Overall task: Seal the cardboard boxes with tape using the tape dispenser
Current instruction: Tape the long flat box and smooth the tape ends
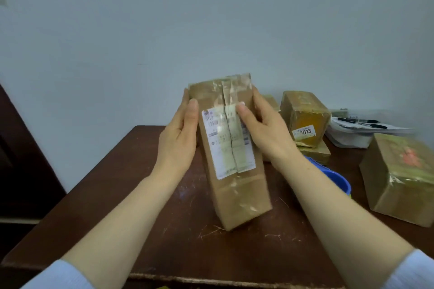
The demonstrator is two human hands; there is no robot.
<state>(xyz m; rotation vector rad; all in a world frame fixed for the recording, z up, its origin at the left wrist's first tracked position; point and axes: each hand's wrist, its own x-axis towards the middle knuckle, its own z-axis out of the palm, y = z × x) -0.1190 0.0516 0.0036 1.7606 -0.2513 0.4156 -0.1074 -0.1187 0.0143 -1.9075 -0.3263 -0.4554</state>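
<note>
Head view: I am looking down over both my forearms at a dark wooden table (141, 195) against a pale wall.
Box in hand: I am holding a tall, narrow cardboard box (231, 152) upright between my two hands, its lower end resting on or just above the table; I cannot tell which.
Long axis: it is running from the table up and away from me, tilting slightly, with the top end farthest from me.
Seam: a slit is running along the face turned toward me, cutting through a white shipping label (229, 143) and old clear tape.
Left hand: my left hand (180, 138) is clamping the box's left edge, thumb lying on the front face beside the label.
Right hand: my right hand (263, 131) is gripping the right edge, thumb pressing the front just right of the slit.
Nearer hand: both are sitting at about the same height on the upper half, so neither is clearly nearer the seam.
Tape dispenser: a blue object (335, 178) is showing behind my right forearm, close by my right; I am guessing this is the dispenser, but most of it is hidden.
Other boxes: a taped box with a numbered sticker (305, 117) and another box (399, 180) are standing well to my right.
Next move, as I judge it: I am needing a free right hand, so my left would be steadying the box alone.
</note>
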